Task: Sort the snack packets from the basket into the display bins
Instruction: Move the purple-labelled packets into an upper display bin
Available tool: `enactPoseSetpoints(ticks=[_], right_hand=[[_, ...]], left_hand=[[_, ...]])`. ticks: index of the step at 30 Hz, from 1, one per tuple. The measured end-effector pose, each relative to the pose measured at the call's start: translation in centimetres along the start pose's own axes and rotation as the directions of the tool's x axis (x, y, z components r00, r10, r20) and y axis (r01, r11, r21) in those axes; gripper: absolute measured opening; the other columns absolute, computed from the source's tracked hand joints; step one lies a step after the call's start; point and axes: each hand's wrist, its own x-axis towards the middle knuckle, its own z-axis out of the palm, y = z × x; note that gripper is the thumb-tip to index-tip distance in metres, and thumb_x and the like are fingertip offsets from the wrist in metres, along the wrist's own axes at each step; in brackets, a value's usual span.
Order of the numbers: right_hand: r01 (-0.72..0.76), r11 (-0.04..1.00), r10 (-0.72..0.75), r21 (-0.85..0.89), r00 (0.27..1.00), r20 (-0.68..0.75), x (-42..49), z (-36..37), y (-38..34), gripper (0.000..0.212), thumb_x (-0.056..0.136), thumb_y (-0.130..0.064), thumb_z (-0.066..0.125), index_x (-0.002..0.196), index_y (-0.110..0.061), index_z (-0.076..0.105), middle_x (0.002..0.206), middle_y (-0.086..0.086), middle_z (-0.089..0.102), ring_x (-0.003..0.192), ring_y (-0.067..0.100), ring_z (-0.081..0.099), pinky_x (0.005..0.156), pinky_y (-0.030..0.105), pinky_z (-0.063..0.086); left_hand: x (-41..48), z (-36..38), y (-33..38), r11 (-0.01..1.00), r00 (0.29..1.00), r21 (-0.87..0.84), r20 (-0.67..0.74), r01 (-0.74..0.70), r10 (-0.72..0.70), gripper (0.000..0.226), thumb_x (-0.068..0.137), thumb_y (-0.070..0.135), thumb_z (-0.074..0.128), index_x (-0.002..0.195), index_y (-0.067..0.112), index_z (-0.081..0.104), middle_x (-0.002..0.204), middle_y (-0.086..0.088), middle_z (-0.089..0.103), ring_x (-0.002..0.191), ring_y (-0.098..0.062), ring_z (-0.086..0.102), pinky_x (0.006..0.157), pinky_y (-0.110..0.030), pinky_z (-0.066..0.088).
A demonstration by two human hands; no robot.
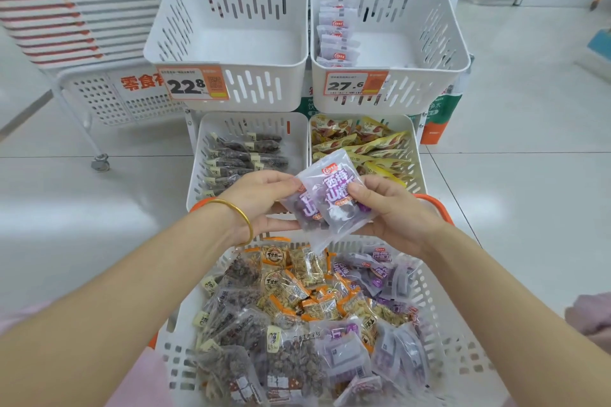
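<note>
Both hands are raised above the basket (463, 334), sharing two purple packets (335, 198) that overlap, one partly behind the other; the left hand (261, 198) pinches their left edge between thumb and fingers; the right hand (391, 213) grips their right side, thumb pressed on the front one; a gold bangle (238, 212) sits on the left wrist. The basket, white with orange handles, lies below the hands and holds a heap of mixed packets (297, 307): purple, orange and dark. Beyond the hands stand four white bins; the upper right bin (429, 53) holds a row of purple packs (334, 40) along its left wall and carries a price tag (355, 82) reading 27.6; the upper left bin (185, 26) bears a second tag (193, 84) reading 22.8; the lower left bin (201, 145) holds dark packs (241, 155); the lower right bin (414, 150) holds yellow packs (360, 142).
</note>
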Motion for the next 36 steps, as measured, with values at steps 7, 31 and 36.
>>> enactPoseSetpoints(ticks=[7, 31, 36], right_hand=[[0.052, 0.995, -0.048, 0.082, 0.997, -0.056, 0.4, 0.9, 0.0, 0.012, 0.094, -0.020, 0.050, 0.100, -0.010, 0.054, 0.097, 0.012, 0.063, 0.085, 0.024, 0.062, 0.079, 0.045, 0.056], [0.110, 0.985, -0.130, -0.130, 0.980, -0.153, 0.9, 2.8, 0.2, 0.066, 0.074, -0.043, 0.068, 0.128, -0.014, 0.043, 0.120, 0.006, 0.062, 0.102, 0.016, 0.065, 0.085, 0.033, 0.054], [0.126, 0.990, -0.134, -0.064, 0.980, -0.144, 1.2, 3.0, 0.8, 0.047, 0.084, -0.020, 0.068, 0.125, -0.010, 0.047, 0.118, 0.012, 0.063, 0.106, 0.024, 0.064, 0.091, 0.040, 0.053]], left_hand=[[0.0, 0.6, -0.4, 0.972, 0.994, -0.234, 0.099, -0.027, 0.052, 0.025, 0.091, 0.003, 0.053, 0.115, 0.003, 0.059, 0.105, -0.015, 0.065, 0.092, -0.026, 0.063, 0.078, -0.033, 0.058], [-0.1, 3.5, -0.4, 0.932, 0.963, -0.254, 0.000, -0.260, 0.269, 0.030, 0.100, 0.008, 0.035, 0.129, 0.013, 0.033, 0.123, -0.018, 0.053, 0.091, -0.024, 0.062, 0.071, -0.038, 0.059], [0.4, 3.7, -0.6, 0.951, 0.957, -0.110, -0.067, -0.289, 0.283, 0.030, 0.100, 0.011, 0.038, 0.129, 0.017, 0.035, 0.121, -0.018, 0.054, 0.108, -0.032, 0.059, 0.090, -0.057, 0.049]])
